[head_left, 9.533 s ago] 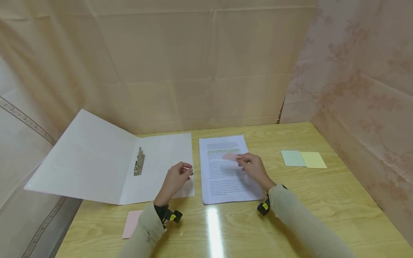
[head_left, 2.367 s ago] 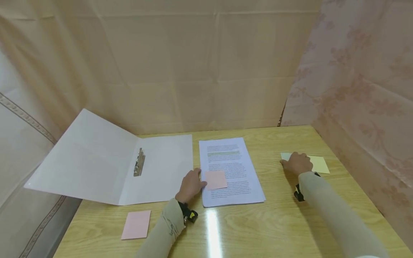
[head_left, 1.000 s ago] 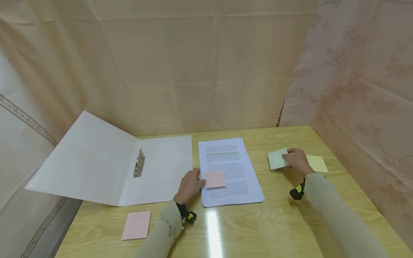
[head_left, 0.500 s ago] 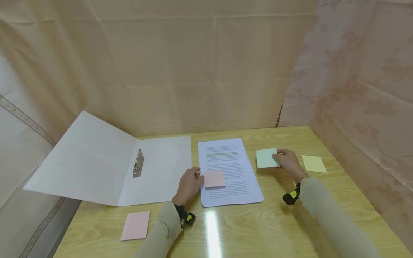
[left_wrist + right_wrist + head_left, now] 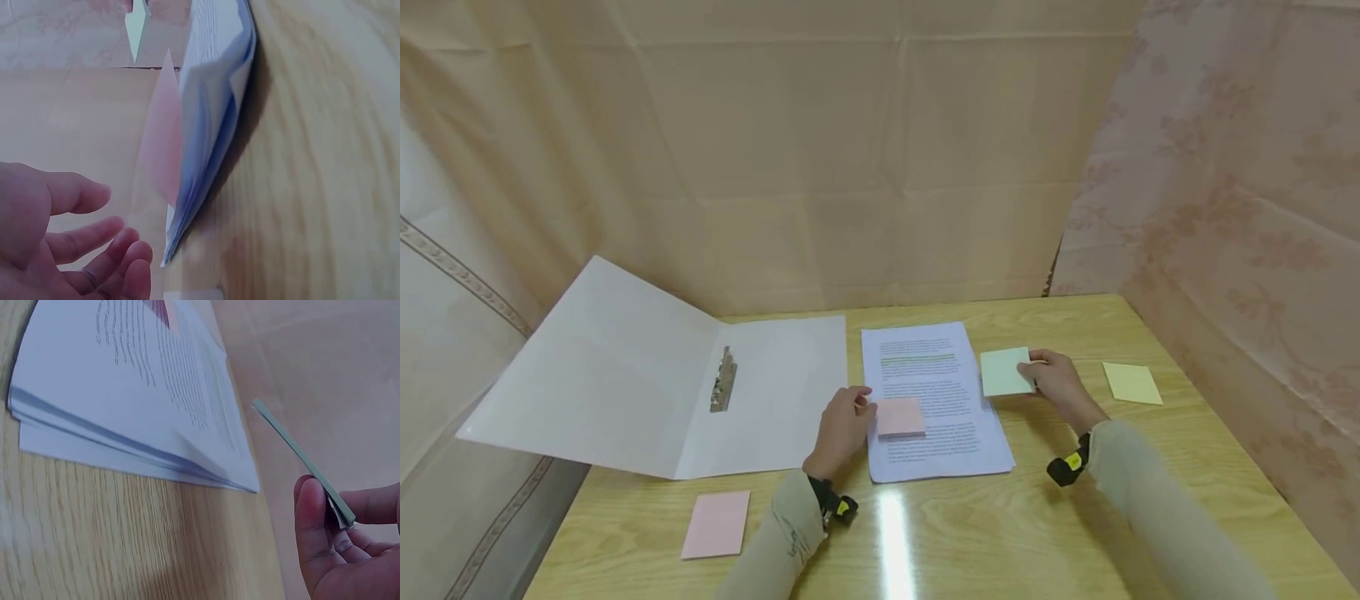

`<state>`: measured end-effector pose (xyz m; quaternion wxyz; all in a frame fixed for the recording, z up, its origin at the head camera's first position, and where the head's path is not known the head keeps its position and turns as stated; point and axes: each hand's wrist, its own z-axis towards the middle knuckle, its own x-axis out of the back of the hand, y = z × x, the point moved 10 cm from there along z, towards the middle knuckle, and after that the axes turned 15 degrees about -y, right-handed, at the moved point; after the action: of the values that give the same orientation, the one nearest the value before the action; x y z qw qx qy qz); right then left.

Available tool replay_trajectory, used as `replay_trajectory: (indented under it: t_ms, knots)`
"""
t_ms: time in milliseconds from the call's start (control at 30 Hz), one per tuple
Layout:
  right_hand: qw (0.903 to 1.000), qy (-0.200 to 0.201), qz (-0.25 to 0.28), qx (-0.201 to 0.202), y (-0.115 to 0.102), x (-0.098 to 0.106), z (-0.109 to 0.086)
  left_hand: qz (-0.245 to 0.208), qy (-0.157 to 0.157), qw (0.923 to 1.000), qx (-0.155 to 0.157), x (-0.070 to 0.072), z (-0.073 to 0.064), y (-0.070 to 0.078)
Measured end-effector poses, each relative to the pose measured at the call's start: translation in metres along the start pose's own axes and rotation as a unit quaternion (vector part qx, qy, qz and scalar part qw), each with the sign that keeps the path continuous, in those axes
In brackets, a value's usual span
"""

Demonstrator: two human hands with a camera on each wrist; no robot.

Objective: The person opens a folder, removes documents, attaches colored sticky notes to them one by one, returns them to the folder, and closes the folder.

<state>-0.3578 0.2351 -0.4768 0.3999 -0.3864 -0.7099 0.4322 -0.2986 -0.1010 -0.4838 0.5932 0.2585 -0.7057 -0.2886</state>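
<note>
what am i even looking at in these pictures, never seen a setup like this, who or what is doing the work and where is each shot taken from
There is no machine, just a person's two bare hands. The wide picture is taken from the head, looking down; the two close ones are taken from each wrist.

On the wood-grained table lie an open white folder with a metal clip, a stack of white printed paper with a pink square pad on it, a second pink square pad and a yellow square pad.

The right hand pinches a pale green square pad. The left hand, beside the paper's left edge, holds nothing.
</note>
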Motion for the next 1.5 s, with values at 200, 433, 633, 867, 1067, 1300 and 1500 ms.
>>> replay_trajectory:
  t_ms: [200,433,633,867,1067,1300,1500]
  knots:
    - [1.0,-0.002,0.008,0.006,-0.005,-0.01,-0.001,-0.002,0.01,0.9998,-0.016,0.001,0.001,0.009]
    - [1.0,0.004,0.006,0.001,-0.007,-0.022,0.0,-0.018,0.011,0.9995,-0.022,0.001,-0.001,0.018]
    - [0.9999,-0.001,0.011,-0.012,-0.004,-0.036,0.002,-0.022,0.009,0.9994,-0.026,-0.003,-0.002,0.024]
    - [0.9997,0.0,0.02,-0.011,-0.008,-0.048,-0.001,-0.025,0.009,0.9984,-0.051,-0.005,-0.005,0.035]
    - [0.9993,-0.014,0.035,0.003,-0.013,-0.059,-0.004,-0.029,-0.001,0.9958,-0.086,-0.01,-0.009,0.05]
    - [0.9997,-0.018,0.014,0.0,-0.013,-0.072,-0.005,-0.051,-0.023,0.9929,-0.105,-0.018,-0.01,0.062]
    - [0.999,-0.033,0.03,0.001,-0.012,-0.086,-0.006,-0.07,-0.048,0.9912,-0.101,-0.028,-0.013,0.066]
